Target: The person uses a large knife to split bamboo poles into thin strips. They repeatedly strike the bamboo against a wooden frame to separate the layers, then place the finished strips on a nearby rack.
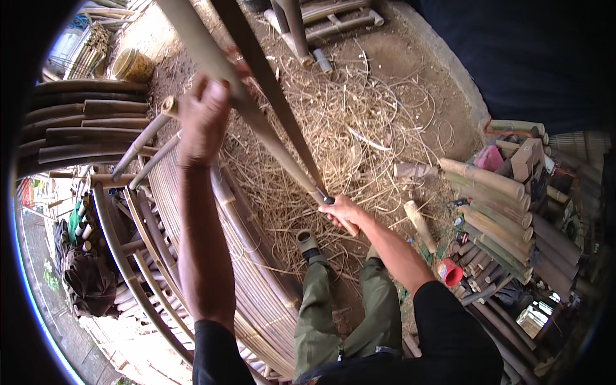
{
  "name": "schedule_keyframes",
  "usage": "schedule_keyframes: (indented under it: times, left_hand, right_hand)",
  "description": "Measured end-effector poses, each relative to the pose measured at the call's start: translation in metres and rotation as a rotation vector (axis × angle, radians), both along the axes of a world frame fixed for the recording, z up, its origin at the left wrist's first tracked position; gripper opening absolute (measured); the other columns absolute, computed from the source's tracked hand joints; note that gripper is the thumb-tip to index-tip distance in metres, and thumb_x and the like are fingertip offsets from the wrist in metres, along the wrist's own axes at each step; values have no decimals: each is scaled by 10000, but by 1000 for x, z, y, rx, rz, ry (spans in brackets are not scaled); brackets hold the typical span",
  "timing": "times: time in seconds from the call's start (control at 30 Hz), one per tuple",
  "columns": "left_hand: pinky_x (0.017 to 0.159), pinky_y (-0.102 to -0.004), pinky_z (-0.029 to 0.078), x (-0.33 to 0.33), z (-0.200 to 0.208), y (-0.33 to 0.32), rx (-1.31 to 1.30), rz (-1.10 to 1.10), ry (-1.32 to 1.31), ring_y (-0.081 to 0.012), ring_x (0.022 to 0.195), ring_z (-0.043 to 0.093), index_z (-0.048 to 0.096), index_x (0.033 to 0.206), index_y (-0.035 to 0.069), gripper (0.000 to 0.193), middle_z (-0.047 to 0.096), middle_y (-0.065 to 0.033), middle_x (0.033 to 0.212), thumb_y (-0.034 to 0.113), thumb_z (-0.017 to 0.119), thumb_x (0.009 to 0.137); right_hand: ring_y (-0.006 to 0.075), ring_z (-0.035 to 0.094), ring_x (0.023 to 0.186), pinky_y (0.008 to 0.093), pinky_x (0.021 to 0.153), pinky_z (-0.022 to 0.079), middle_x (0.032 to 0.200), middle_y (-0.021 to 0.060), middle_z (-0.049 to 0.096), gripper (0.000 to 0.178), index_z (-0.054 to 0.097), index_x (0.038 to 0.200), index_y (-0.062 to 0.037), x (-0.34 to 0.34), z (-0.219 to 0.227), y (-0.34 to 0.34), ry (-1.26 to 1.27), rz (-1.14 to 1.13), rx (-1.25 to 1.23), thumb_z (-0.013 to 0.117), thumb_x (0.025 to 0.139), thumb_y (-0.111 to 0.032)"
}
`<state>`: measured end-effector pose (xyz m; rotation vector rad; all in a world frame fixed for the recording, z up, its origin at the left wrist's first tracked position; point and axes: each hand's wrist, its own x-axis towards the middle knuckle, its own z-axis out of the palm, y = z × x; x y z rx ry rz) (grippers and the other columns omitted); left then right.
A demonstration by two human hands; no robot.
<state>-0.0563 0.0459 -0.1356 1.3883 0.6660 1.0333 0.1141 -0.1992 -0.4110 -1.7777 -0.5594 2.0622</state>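
Note:
A long grey-brown bamboo pole [260, 122] slants from the top left down to my right hand. Alongside it runs a long dark strip [273, 90]; the two draw together at their lower ends and spread apart higher up. My right hand [341, 212] is closed round that lower end, with a small black piece [328, 200] at the thumb and a light brown end poking out below. Higher on the pole, my left hand [206, 115] is raised and smeared by motion, its thumb on the near side and reddish fingertips showing behind.
Curly bamboo shavings [346, 147] cover the dirt floor before my shoes. A slatted bamboo bench [256, 301] stands at my left, with dark bamboo poles [96, 122] beyond. Cut bamboo lengths [484, 179] and a red cup [450, 273] lie at right. A yellowish tub [133, 65] stands far left.

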Motion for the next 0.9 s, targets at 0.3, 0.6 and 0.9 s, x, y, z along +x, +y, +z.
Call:
schedule_keyframes:
  times: [0.3, 0.6, 0.9]
  left_hand:
    - [798, -378, 592, 58, -46, -37, -189, 53, 209, -217, 990, 677, 649, 1141, -9, 440, 706, -123, 1039, 354, 683, 894]
    - [889, -437, 564, 28, -55, -43, -129, -53, 166, -274, 1065, 663, 602, 1233, -12, 485, 675, -147, 1159, 388, 546, 966]
    - [958, -483, 483, -114, -70, -137, -148, 188, -87, -327, 1046, 621, 532, 1259, -45, 424, 634, -190, 1102, 185, 630, 917]
  right_hand:
    - [104, 426, 451, 256, 367, 375, 630, 40, 502, 238, 565, 1098, 33, 12, 13, 23, -602, 411, 150, 555, 904, -103]
    - [129, 439, 442, 246, 402, 435, 641, 62, 520, 312, 536, 960, 32, 23, 43, 20, -320, 323, 196, 667, 877, -239]
    - [379, 663, 969, 427, 836, 540, 1027, 241, 677, 340, 693, 987, 25, -35, -97, -106, -553, 525, -207, 638, 756, -218]
